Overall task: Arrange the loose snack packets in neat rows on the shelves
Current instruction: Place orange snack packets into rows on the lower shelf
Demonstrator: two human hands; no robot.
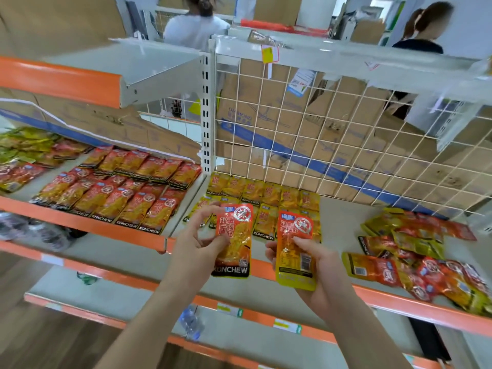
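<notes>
- The left hand [198, 235] pinches one snack packet [235, 243] by its left edge, between the thumb and the curled fingers, and holds it upright above the near edge of the shelf [338, 225].
- This packet is orange-red at the top with a round white mark. It is yellow in the middle, and a black band at the bottom carries the word KONCHEW in white letters.
- The right hand [316, 265] grips a second bundle [295, 251] from below, with the thumb across its front. The upper part is orange-red, and the lower part is yellow with a barcode. I cannot tell if it is one packet or several together.
- Both held packets are side by side but apart, just in front of the tidy rows [266, 201].
- These rows lie flat at the far left of the shelf, yellow packets edge to edge.
- A loose pile [415, 251] of red and yellow packets lies at the right of the same shelf, some overlapping and some turned face down.
- On the neighbouring shelf to the left, more packets [119, 193] lie in slanted rows.
- A white wire grid [346, 142] closes the far side.
</notes>
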